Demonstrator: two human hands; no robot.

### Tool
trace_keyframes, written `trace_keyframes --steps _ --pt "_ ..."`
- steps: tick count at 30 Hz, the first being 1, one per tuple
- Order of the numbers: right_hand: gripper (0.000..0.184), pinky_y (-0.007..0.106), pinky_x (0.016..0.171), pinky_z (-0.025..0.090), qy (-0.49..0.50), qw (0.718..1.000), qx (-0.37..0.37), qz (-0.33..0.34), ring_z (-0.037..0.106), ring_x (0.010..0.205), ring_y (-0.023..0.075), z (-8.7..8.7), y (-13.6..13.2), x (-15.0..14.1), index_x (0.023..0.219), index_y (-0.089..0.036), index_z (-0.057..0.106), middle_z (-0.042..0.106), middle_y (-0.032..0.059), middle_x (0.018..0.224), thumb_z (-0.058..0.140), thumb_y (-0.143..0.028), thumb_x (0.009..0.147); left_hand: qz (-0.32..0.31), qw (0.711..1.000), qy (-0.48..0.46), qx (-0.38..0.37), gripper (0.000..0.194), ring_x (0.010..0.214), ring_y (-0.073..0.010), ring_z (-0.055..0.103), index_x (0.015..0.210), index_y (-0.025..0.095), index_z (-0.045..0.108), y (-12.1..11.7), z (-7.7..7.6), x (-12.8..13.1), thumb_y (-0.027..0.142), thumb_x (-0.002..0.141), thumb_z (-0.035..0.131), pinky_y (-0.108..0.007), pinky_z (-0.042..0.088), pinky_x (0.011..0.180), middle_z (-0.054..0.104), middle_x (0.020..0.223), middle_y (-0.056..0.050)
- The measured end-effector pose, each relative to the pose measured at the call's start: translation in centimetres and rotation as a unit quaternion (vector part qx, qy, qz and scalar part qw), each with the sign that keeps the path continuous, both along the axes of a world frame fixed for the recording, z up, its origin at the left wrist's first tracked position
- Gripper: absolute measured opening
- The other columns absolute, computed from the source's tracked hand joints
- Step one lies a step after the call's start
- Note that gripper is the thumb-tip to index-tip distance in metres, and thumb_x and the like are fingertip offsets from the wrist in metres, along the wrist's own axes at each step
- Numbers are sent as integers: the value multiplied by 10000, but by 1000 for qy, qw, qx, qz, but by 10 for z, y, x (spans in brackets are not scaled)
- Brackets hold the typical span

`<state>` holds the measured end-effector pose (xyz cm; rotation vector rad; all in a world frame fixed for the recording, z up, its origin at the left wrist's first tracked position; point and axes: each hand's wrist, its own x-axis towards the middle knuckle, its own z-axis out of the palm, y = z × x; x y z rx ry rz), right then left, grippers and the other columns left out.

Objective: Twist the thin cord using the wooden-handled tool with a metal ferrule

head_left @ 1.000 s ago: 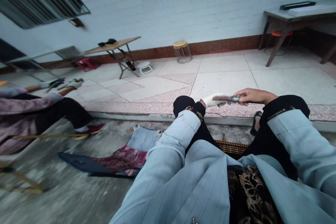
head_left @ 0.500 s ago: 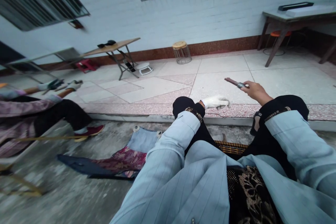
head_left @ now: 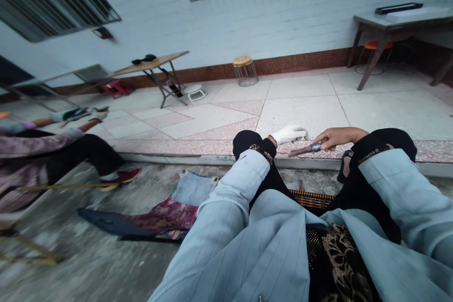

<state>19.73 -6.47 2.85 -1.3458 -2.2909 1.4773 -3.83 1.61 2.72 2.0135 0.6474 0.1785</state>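
My right hand, bare, is closed around one end of a brown rod-like tool. A silvery band goes round the tool close to my fingers, and its free end slants down to the left over the step's edge. My left hand wears a white knitted glove. Its fingers reach out to the right, slightly bent, with nothing visible in them. The tool's free end is just below the gloved hand, and I cannot tell whether they touch. Both forearms rest about my knees.
A pinkish terrazzo step runs before me. A cloth piece lies on concrete at left, near a seated co-worker's leg. Farther off stand a round stool, a folding table and a dark-legged table.
My right hand has come down and left with the brown tool, which now points down-left rather than up-left. My gloved left hand has lifted slightly, its fingers less curled.
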Motion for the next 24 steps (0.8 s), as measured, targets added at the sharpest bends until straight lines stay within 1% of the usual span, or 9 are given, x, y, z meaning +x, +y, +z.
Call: trace_keyframes --steps 1,3,7,9,11,15,19,22,24 --pt "544 278 617 427 43 998 15 -32 512 608 127 5 -1 1 1217 -189 670 634 1 726 688 -488 764 3 1000 0 -1 313 602 -151 478 887 169 706 -1 0 1 451 829 583 -268 407 578 539 617 -32" --pt "509 280 622 438 127 978 72 -149 514 616 126 13 -1 3 1208 -188 657 637 12 754 668 -481 792 5 1000 4 -14 325 603 -154 462 918 173 697 -3 -1 3 458 846 558 -278 410 589 527 619 -29" --pt "402 258 526 416 213 880 154 -394 496 556 116 14 8 9 1082 -162 645 633 41 757 617 -490 851 -8 999 8 -47 334 612 -158 483 916 191 698 -5 -1 1 487 837 564 -278 422 587 533 632 -34" --pt "392 249 486 394 199 856 157 -450 494 531 111 8 14 12 1074 -142 641 638 55 757 628 -465 854 -15 998 8 -62 336 643 -175 532 922 206 712 -4 -3 -2 501 806 600 -282 437 587 561 644 -48" --pt "399 251 486 396 144 854 166 -472 518 537 120 2 19 15 1115 -129 640 658 67 764 637 -428 851 -20 997 11 -73 343 681 -204 578 926 224 727 0 -5 -5 516 769 638 -293 454 589 590 650 -65" --pt "423 295 592 445 -94 861 227 -445 632 695 199 -6 20 16 1176 -176 653 717 91 864 630 -430 839 -40 994 26 -95 354 711 -243 612 907 249 745 9 -15 -8 535 712 673 -315 471 584 611 638 -89" --pt "406 347 706 445 -300 865 243 -319 652 923 297 -13 18 10 1054 -158 718 710 172 1032 573 -482 857 -33 994 48 -92 408 720 -254 621 925 238 744 14 -23 -8 561 687 671 -320 471 565 626 668 -100" --pt "352 332 695 422 -343 889 212 -217 649 903 283 -18 16 6 977 -157 736 707 170 994 576 -447 857 -26 995 46 -84 417 725 -247 626 936 235 743 15 -26 -8 570 703 654 -317 471 575 637 695 -98" --pt "296 310 661 402 -325 922 160 -138 643 801 240 -21 15 5 950 -164 738 705 129 876 610 -406 838 -28 996 34 -79 392 703 -239 625 903 237 741 15 -27 -8 564 702 662 -312 475 578 632 675 -92"
